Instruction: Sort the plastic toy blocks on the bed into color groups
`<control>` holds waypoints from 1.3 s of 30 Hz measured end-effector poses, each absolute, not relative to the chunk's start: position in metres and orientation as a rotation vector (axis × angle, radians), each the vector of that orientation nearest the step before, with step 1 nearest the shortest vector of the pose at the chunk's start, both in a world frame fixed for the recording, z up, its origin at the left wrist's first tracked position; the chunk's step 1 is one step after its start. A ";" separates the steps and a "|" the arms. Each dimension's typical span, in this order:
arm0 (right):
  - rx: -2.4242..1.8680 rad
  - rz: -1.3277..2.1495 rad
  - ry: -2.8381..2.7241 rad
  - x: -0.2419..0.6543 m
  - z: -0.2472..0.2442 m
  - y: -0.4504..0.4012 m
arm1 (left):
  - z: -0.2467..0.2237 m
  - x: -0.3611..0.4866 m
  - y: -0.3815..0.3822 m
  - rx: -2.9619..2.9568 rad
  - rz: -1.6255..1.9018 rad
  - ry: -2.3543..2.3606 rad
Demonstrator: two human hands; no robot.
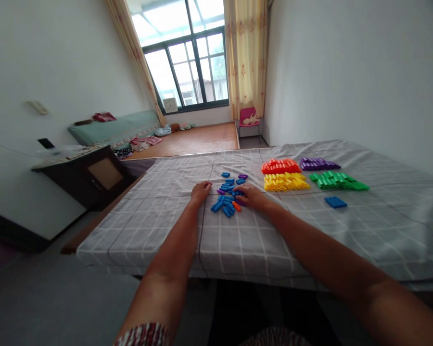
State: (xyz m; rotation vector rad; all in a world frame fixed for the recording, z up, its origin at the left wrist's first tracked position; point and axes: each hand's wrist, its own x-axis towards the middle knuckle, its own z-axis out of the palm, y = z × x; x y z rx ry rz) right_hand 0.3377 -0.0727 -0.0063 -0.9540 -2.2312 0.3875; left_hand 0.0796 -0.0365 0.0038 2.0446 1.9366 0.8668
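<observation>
Small plastic tubes, mostly blue [226,200], lie loosely scattered on a checked cloth between my hands. Among them are an orange tube [236,206] and a few purple ones, one of them a purple tube [243,176] at the far side. My left hand [201,191] rests on the cloth left of the pile, its fingers curled together; whatever they hold, if anything, is too small to make out. At the pile's right side, my right hand [253,196] bends its fingers down around a blue tube, partly hiding the pieces under it.
Right of my hands stand sorted stacks: red tubes [280,166], yellow tubes [286,182], purple tubes [319,164] and green tubes [338,181]. A small row of blue tubes [335,202] lies nearer. Beyond the table [238,240] are a bed [202,139] and a pink chair [248,117].
</observation>
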 end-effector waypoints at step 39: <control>-1.269 0.362 -2.311 0.372 0.007 -0.073 | -0.010 0.067 -0.032 2.000 1.019 1.708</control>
